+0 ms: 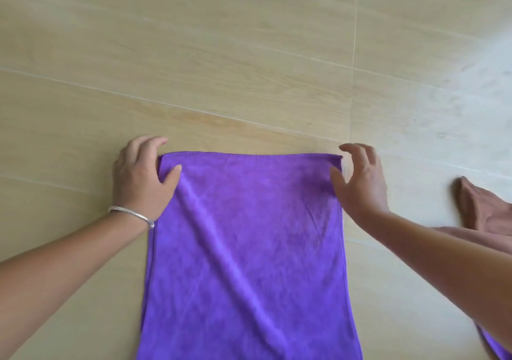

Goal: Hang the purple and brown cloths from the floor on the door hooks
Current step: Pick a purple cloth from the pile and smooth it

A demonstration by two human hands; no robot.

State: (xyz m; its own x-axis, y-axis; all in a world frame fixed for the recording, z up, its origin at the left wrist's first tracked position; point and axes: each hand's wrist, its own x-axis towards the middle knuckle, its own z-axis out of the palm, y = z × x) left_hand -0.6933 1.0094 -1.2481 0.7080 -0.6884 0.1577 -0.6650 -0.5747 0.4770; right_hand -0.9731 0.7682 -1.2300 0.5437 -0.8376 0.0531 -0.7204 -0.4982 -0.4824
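Note:
The purple cloth (243, 243) lies spread on the floor with a few creases, its stitched far edge facing away from me. My left hand (141, 177), with a silver bracelet on the wrist, rests at the cloth's far left corner: the thumb lies on the fabric and the curled fingers reach past the edge. My right hand (360, 179) hovers at the far right corner with fingers apart, thumb over the cloth, nothing pinched. The brown cloth (487, 215) lies crumpled on the floor to the right, partly hidden behind my right forearm.
The floor (249, 55) is pale wood-look tile with thin grout lines. A bright glare patch (476, 88) washes out the tiles at the upper right. No door or hooks are in view.

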